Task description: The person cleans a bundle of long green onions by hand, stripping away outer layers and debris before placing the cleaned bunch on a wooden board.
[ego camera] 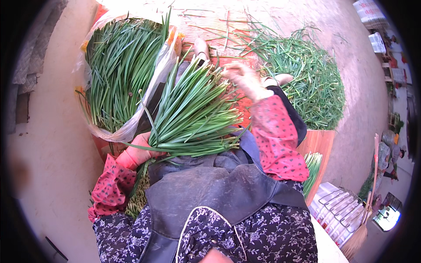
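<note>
My left hand [139, 151] grips a large bunch of garlic chives [194, 115] near its leafy end, low on the left of my lap. The leaves fan out to the right, and the pale stem ends point up and right. At the upper stem ends is my right hand [243, 79], slightly blurred, its fingers apart and curved, with nothing visible in them. A clear plastic bag [149, 108], left of the bunch, lies open around a thick mass of chives [123, 69]. A dark apron [210, 190] covers my lap beneath the bunch.
A heap of loose chive trimmings [309, 79] spreads at the right over a reddish board [223, 33]. Beside my right elbow lie more chives [312, 171]. Stacked white packages [338, 210] and a straw broom [358, 240] stand at the lower right. A person [396, 157] is far right.
</note>
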The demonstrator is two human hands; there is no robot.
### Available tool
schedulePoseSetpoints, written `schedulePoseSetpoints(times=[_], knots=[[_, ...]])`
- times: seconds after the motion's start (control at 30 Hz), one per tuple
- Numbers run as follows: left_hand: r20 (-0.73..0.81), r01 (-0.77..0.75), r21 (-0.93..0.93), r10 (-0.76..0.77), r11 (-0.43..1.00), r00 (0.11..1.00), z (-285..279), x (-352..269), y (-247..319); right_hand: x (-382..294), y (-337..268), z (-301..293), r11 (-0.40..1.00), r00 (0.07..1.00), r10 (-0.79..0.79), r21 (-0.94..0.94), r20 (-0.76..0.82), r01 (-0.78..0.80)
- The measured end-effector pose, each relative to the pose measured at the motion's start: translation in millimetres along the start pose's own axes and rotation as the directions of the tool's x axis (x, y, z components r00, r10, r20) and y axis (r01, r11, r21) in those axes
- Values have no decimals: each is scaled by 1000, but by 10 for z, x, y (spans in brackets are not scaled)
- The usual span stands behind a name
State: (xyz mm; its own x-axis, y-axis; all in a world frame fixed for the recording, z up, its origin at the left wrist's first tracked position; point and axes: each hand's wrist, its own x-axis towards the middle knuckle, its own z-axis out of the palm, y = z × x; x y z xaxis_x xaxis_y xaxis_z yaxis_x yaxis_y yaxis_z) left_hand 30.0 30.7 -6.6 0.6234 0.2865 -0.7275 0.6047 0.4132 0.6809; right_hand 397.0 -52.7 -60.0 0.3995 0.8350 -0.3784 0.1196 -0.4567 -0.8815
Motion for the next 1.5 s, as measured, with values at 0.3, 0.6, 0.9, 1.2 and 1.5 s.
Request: schedulePoseSetpoints(times=[0.3, 0.6, 0.9, 1.2, 1.5], knots=[[51, 67, 25, -69, 997, 996, 57, 59, 145, 94, 707, -170, 859, 956, 195, 509, -220, -58], [85, 47, 128, -58, 991, 995, 59, 47, 225, 136, 180, -100, 954, 944, 221, 148, 247, -262], [147, 38, 23, -41, 999, 988, -10, 99, 119, -19, 431, 13, 852, 921, 240, 388, 307, -351], [241, 120, -3, -116, 993, 964, -84, 139, 173, -53, 63, 30, 862, 949, 78, 458, 305, -217], [261, 155, 37, -160, 987, 952, -116, 182, 291, -227, 125, 85, 889, 988, 109, 434, 111, -147]])
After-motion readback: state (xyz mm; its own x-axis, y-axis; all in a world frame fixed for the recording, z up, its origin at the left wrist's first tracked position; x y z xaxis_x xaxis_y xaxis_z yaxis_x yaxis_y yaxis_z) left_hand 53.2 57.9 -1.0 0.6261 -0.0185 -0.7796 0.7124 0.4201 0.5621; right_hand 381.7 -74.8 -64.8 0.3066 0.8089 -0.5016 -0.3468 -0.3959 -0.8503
